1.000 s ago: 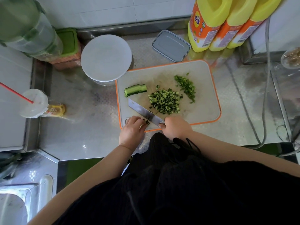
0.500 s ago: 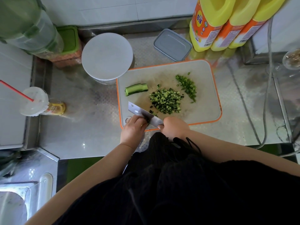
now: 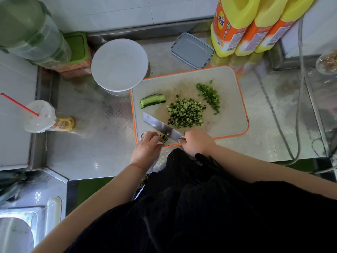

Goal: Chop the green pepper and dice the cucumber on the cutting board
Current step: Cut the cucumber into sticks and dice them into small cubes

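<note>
From the head view, an orange-rimmed cutting board [image 3: 231, 99] lies on a steel counter [image 3: 102, 139]. At its near edge the right hand [image 3: 197, 142] is wrapped around the handle of a cleaver [image 3: 160, 127], whose broad blade runs diagonally up and to the left across the board's near left corner. The left hand [image 3: 145, 147] sits just beside the blade, its fingers [image 3: 152, 136] curled down onto a small bundle of cucumber strips [image 3: 165, 138] and pinning them against the board, right at the blade.

In the middle of the board is a heap of diced cucumber [image 3: 185, 113], touching the far side of the blade. Beyond it, toward the right, lies a smaller row of chopped green pepper [image 3: 209, 95]. An uncut cucumber piece [image 3: 152, 100] rests apart near the board's left edge.

Behind the board, a round white lid [image 3: 119, 64] covers a container that touches the board's far left corner, and a grey rectangular box [image 3: 192, 50] sits near three yellow bottles [image 3: 251, 24] with orange labels. At far left stand a lidded drink cup [image 3: 41, 115] with a red straw, a green-lidded tub [image 3: 76, 52] and a large translucent green jar [image 3: 31, 30]. A grey cable [image 3: 300, 88] trails across the counter's right side.
</note>
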Demonstrator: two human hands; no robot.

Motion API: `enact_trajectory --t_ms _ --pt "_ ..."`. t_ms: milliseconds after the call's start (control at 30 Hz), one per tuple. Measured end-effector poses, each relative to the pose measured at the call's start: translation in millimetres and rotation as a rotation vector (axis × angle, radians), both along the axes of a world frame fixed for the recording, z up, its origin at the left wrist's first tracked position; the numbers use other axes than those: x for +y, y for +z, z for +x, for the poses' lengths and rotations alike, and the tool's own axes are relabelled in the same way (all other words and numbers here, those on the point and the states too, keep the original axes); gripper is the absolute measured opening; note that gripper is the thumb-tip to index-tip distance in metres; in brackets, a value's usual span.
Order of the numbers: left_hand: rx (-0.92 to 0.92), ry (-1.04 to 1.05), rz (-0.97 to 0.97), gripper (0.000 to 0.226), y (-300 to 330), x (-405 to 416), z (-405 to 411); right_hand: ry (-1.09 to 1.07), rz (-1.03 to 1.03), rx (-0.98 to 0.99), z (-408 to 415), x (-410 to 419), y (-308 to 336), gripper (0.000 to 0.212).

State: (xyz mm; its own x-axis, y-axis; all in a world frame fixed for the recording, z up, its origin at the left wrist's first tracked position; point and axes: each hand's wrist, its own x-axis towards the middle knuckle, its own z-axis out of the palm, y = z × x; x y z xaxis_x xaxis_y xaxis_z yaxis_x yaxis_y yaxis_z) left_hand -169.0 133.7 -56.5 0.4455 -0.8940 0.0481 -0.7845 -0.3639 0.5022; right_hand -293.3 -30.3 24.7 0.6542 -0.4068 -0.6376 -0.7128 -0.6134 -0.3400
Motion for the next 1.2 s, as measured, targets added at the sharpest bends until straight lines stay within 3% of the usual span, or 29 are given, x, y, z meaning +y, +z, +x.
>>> enact_trajectory --t_ms 467,733,867,967,1200 --pt "-0.038 0.011 0.037 0.031 2.5 -11.6 2.6 0.032 0.045 0.063 7.6 5.1 -5.1 0.033" --pt "-0.019 0.034 -0.005 0.028 3.5 -17.7 2.1 -0.192 -0.054 -0.011 -4.9 -22.5 -5.5 0.032" --pt "0.003 0.054 0.023 0.015 4.8 -27.8 0.3 -0.17 -0.038 -0.035 -6.4 -18.5 -5.0 0.029" --pt "0.012 0.07 0.019 0.028 5.6 -39.6 -0.7 -0.14 -0.042 -0.045 -5.1 -14.6 -2.1 0.03" --pt "0.019 0.09 -0.003 0.021 3.2 -41.2 -1.8 -0.098 -0.033 -0.041 -1.9 -10.0 0.8 0.026"
